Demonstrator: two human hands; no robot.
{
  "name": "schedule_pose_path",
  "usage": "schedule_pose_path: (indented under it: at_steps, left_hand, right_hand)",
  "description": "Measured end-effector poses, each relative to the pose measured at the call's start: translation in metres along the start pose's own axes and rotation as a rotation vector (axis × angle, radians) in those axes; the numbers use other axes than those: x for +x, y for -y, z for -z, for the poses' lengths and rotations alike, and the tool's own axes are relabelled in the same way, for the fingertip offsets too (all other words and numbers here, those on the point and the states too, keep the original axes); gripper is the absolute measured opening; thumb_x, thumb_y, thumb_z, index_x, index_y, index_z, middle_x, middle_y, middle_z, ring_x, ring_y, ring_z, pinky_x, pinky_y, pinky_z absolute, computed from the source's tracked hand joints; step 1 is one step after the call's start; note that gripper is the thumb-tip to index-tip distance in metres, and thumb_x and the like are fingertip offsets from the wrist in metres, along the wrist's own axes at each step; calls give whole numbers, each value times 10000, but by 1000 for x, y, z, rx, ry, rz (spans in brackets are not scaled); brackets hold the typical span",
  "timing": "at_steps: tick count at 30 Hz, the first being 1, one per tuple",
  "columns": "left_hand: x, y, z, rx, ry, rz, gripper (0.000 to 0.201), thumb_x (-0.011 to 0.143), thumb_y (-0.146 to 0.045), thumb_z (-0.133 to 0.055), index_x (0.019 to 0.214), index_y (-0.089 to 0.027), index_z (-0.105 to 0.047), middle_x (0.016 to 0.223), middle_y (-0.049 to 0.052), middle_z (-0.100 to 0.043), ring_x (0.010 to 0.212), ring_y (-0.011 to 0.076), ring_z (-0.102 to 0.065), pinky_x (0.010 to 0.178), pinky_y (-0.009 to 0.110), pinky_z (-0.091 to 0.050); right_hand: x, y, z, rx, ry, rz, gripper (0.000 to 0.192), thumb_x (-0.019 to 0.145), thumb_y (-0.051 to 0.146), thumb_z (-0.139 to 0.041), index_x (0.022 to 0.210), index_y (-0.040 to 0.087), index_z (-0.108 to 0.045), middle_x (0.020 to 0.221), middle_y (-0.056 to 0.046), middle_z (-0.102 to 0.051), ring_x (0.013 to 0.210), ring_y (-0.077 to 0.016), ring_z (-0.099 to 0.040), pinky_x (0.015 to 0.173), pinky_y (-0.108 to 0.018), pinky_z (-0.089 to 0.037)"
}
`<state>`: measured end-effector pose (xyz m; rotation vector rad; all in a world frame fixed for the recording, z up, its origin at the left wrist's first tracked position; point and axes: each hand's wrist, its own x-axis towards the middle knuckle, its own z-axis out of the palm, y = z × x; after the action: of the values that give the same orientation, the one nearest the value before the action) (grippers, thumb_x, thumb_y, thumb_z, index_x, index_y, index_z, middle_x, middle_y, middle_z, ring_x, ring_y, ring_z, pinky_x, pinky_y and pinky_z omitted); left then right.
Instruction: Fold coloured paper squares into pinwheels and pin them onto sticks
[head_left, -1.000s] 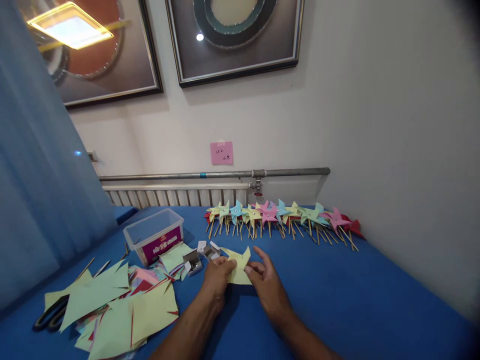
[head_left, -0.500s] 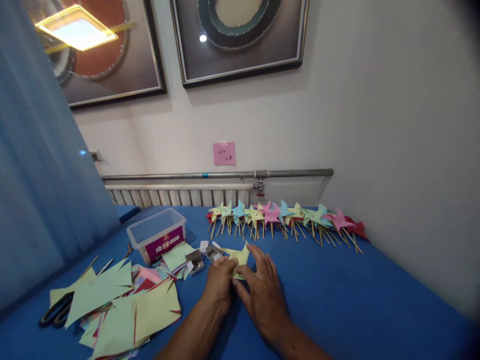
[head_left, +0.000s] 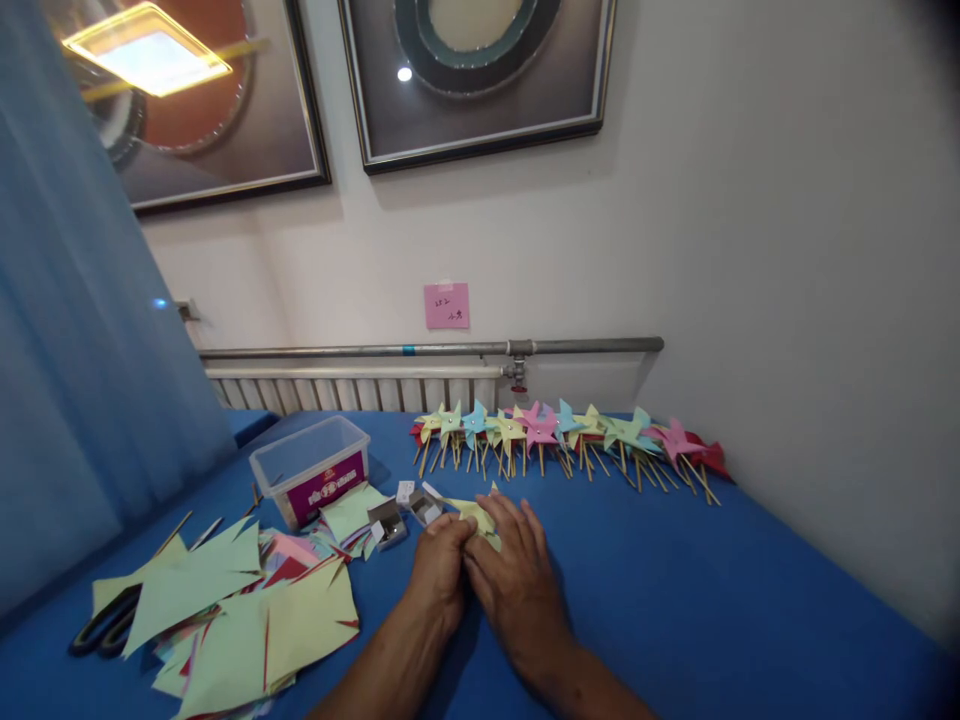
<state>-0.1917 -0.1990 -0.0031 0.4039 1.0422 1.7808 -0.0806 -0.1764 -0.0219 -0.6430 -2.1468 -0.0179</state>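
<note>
Between my hands is a yellow paper pinwheel (head_left: 475, 512), partly folded and largely covered by my fingers. My left hand (head_left: 441, 562) pinches it near its middle with thumb and fingers. My right hand (head_left: 516, 570) is closed over its right side, fingers bent across the paper. Just beyond my left hand stand small grey boxes, one open box (head_left: 388, 524) and another box (head_left: 424, 506) close to the paper. What lies inside them is too small to make out.
Finished paper pinwheels (head_left: 540, 428) on sticks lie in a row at the back. To the left are stacked cut paper sheets (head_left: 311, 615), black-handled scissors (head_left: 105, 625) and a clear plastic tub (head_left: 311, 470). A blue cloth (head_left: 675, 610) covers the table; a blue curtain (head_left: 82, 330) hangs at left.
My right hand's fingers have come down over the yellow paper, folding its upright right corner toward the middle. My left hand keeps its pinch.
</note>
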Motion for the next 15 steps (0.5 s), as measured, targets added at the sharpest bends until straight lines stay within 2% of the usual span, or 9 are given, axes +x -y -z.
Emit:
schedule_pose_path:
  at_steps: [3, 7, 11, 15]
  left_hand:
    - [1, 1, 0, 6, 5, -8, 275, 526, -241, -830, 667, -161, -608, 602, -15, -625, 570, 119, -565, 594, 245, -420]
    - [2, 2, 1, 66, 24, -30, 290, 538, -281, -847, 659, -170, -608, 606, -12, -626, 550, 111, -540, 566, 245, -392]
    - [1, 3, 0, 132, 28, -54, 325, 533, -315, -870, 627, -175, -592, 558, -37, -573, 501, 89, -482, 535, 244, -357]
    - [-1, 3, -1, 148, 33, -46, 338, 521, -333, -869, 602, -175, -582, 546, -41, -563, 505, 86, -486, 539, 236, -369]
  right_hand:
    - [1, -3, 1, 116, -30, -167, 160, 923, 183, -596, 938, 274, -727, 1455, -98, -586, 1374, -320, -519, 1152, -571, -414]
    - [2, -9, -3, 364, -67, -439, 181, 944, 315, -573, 871, 257, -728, 1437, -115, -563, 1299, -304, -574, 1044, -483, -514]
    - [6, -15, -8, 530, -97, -623, 181, 877, 344, -617, 762, 247, -717, 1330, -106, -604, 1237, -282, -609, 1008, -408, -519]
    - [10, -17, -9, 607, -99, -697, 141, 803, 324, -645, 694, 243, -685, 1050, -76, -684, 1067, -261, -660, 960, -377, -502]
